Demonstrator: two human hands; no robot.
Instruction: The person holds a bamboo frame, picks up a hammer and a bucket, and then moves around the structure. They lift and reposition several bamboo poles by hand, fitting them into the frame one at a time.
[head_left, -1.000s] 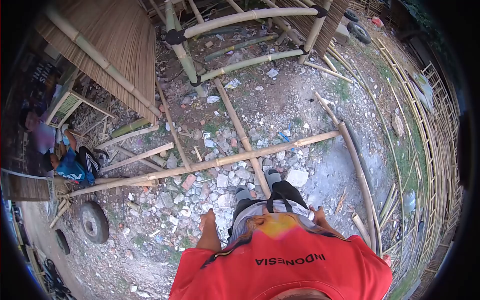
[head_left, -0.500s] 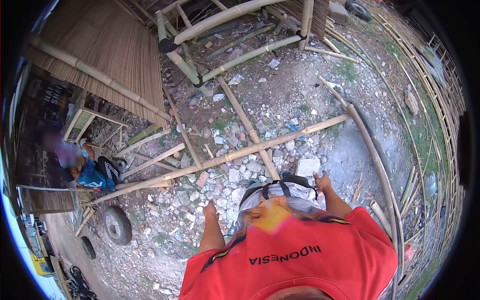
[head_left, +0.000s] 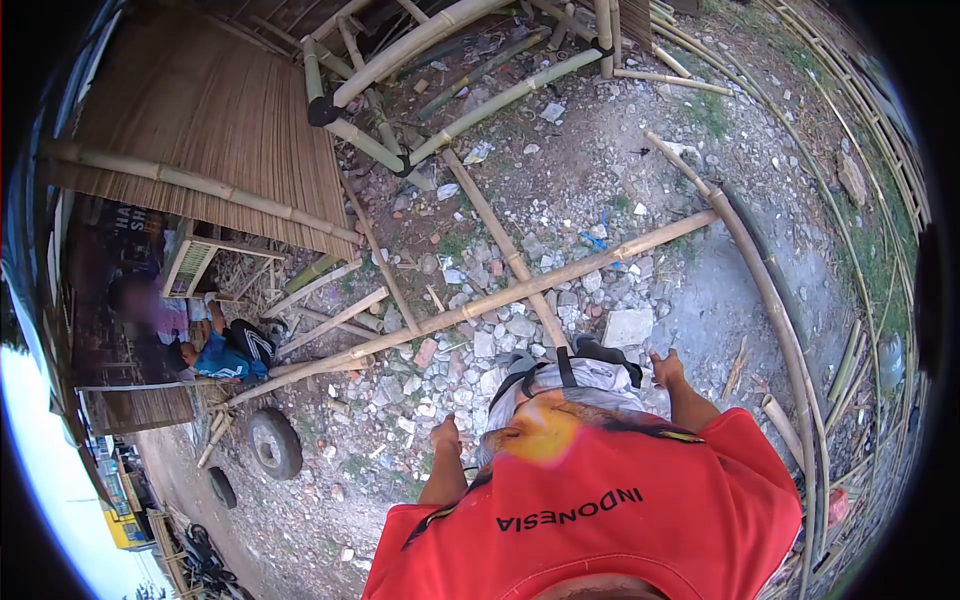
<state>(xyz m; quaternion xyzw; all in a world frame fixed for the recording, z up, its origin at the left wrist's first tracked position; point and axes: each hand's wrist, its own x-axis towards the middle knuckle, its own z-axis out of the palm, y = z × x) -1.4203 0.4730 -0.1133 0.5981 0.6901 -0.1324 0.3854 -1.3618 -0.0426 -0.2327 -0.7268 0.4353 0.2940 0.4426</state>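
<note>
Bare hands over rubble: we see a person in a red shirt [head_left: 640, 520] standing on broken ground, right hand [head_left: 665, 370] open with fingers spread and nothing in it, left hand [head_left: 446, 434] loosely curled, no object showing, though we cannot tell how far its fingers close. Just ahead of the right hand, a pale block [head_left: 628, 328] lies flat among loose stones [head_left: 484, 344], touched by neither hand; beyond, a long pole [head_left: 590, 264] stretches across the ground. We judge the block heavy, rigid and gritty, apt to chip at its corners, best gripped under two opposite edges. The pole, likely bamboo, we would call stiff, smooth and light for its length, best held near its middle, where the ends should balance.
</note>
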